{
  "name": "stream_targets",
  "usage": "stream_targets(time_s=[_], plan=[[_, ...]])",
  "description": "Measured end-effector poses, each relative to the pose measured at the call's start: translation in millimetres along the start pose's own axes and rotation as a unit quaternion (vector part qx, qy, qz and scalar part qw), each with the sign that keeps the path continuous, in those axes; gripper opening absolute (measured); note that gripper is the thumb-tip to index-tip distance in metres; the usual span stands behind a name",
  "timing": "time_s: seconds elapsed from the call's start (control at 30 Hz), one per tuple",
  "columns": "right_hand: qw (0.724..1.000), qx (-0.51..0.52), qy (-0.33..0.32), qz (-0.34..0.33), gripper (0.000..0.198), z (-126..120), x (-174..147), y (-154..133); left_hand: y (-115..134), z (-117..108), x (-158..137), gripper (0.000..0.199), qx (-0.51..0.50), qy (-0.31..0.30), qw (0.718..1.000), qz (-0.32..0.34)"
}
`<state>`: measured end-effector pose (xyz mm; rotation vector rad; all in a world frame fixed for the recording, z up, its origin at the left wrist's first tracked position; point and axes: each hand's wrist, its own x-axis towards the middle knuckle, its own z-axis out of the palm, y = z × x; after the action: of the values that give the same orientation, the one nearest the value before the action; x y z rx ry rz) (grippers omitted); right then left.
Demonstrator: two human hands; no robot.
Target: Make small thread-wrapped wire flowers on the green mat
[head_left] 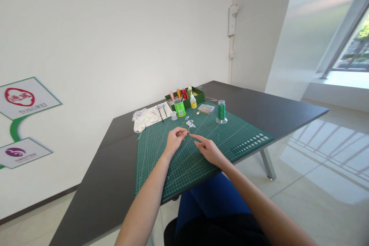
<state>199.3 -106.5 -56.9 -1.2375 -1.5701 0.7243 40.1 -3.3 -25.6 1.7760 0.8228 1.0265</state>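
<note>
My left hand [174, 141] is over the middle of the green cutting mat [184, 173], with thumb and fingertips pinched together. What they hold is too small to make out. From the right comes my right hand [210, 150], its index finger stretched toward the left fingertips and its thumb apart below. I see nothing held in it. Just beyond the fingertips lies a pair of small white-handled scissors [190, 123]. A spool of green thread [221, 111] stands upright on the mat, to the right of and beyond my right hand.
Behind the hands stand a bright green can [180, 109], a small clear cup [173, 115], a glue bottle [193, 102] and a flat clear case [206, 108]. A dark green box [199, 97] holds coloured thread spools. At left, pale pieces and thin tools lie on white paper [154, 120].
</note>
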Motion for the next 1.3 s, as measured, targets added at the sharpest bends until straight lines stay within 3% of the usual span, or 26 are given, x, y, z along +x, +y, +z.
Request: stream_targets(time_s=[1.3], plan=[[1.000,-0.014,0.003,0.005,0.048,-1.4,-0.5,-4.2,0.9,-1.7,1.8,0.024,0.022,0.009,1.000,0.020]])
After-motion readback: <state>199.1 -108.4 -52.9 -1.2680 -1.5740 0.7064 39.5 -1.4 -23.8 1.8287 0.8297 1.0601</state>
